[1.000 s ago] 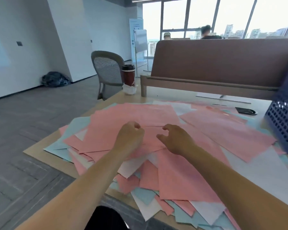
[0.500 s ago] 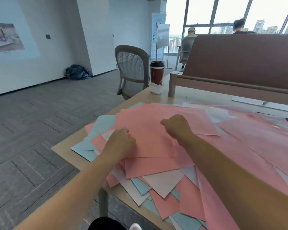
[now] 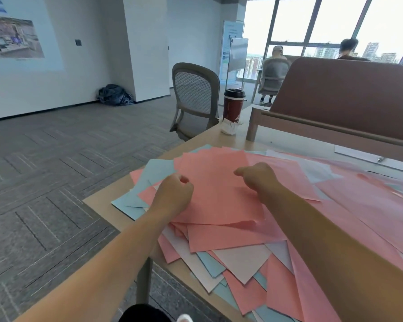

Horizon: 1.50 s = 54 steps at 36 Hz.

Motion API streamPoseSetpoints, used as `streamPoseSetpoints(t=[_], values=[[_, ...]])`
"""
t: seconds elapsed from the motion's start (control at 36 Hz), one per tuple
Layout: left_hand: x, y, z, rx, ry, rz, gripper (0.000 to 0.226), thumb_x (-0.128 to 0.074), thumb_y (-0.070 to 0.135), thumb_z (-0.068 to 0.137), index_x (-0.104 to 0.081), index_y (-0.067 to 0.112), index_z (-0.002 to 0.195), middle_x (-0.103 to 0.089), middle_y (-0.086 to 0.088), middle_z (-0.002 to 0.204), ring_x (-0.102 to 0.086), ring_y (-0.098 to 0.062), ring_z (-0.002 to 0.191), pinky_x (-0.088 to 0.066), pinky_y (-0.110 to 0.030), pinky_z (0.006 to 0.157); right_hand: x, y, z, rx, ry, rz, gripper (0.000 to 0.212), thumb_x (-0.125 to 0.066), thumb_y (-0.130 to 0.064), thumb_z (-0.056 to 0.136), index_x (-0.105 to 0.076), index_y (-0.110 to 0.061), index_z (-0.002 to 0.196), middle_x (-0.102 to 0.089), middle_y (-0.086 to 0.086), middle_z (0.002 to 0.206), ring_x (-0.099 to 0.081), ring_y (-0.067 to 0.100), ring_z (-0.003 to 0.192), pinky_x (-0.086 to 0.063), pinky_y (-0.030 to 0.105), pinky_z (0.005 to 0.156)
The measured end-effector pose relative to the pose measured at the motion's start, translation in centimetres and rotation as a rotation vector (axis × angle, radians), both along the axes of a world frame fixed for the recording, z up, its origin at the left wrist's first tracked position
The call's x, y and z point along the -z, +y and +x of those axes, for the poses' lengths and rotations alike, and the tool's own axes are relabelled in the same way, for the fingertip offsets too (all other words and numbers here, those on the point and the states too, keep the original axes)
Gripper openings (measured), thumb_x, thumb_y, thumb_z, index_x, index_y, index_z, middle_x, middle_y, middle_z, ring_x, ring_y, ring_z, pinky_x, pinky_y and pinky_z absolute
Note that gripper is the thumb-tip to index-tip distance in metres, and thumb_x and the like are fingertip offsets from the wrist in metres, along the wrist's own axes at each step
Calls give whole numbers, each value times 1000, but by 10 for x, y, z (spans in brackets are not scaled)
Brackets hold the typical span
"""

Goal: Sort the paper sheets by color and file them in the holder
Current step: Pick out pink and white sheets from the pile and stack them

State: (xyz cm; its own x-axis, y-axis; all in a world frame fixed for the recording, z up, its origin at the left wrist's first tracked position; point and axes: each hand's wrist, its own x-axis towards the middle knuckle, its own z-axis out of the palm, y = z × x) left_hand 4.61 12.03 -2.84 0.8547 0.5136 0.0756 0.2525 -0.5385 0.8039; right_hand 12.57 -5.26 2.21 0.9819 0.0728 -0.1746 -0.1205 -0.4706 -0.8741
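A loose heap of pink sheets (image 3: 219,194), light blue sheets (image 3: 130,201) and white sheets (image 3: 244,261) covers the wooden table (image 3: 98,201). Pink sheets lie on top. My left hand (image 3: 172,196) is curled at the left edge of the top pink sheets and grips them. My right hand (image 3: 258,177) is curled on the same pink sheets near their middle, fingertips pinching the paper. The holder is out of view.
A red cup with a black lid (image 3: 233,105) and a crumpled white tissue (image 3: 228,129) stand at the table's far corner. A brown desk divider (image 3: 347,94) runs along the back. A grey mesh chair (image 3: 196,89) stands beyond the corner. Two people sit by the windows.
The view has swung left, so the blue holder at the right has left the frame. Both hands have slid left with the top pink sheets and moved slightly apart.
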Motion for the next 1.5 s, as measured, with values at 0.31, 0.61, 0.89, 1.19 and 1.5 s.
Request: streamPoseSetpoints(t=[0.31,0.61,0.89,1.19,1.5], values=[[-8,-4,-3,6,-20,-79,15,-54,16,92,-65,13,101,-65,1,94,-59,-18,88,-39,-27,74,21,-18,24,108,79,-14,19,-65,8,77,-64,10,95,-68,29,98,-70,39,89,-58,55,82],[-15,-19,11,-13,40,-59,30,-55,21,90,-58,7,116,-62,-7,108,-57,-27,100,-42,-31,81,9,-80,34,4,180,148,28,-62,-8,94,-64,-21,119,-71,14,91,-61,23,60,-49,27,48],[-18,-42,23,8,108,-482,14,-65,11,87,-59,0,82,-53,-15,65,-54,-25,55,-49,-34,61,10,-105,32,-29,85,164,34,-65,-15,93,-63,-18,127,-73,9,102,-71,24,76,-53,28,56],[-15,-48,24,-42,40,-436,9,-54,2,80,-57,9,76,-63,-23,88,-62,-35,78,-51,-36,59,30,-113,45,-98,-240,-477,47,-55,-44,98,-59,-14,133,-58,8,139,-56,27,122,-42,37,103],[2,-64,18,-64,61,-310,32,-49,8,79,-64,1,105,-68,-20,100,-65,-37,90,-56,-44,82,40,-116,14,-314,-84,-835,78,-22,-73,95,-20,-26,158,-24,-2,163,-30,25,147,-27,43,118]])
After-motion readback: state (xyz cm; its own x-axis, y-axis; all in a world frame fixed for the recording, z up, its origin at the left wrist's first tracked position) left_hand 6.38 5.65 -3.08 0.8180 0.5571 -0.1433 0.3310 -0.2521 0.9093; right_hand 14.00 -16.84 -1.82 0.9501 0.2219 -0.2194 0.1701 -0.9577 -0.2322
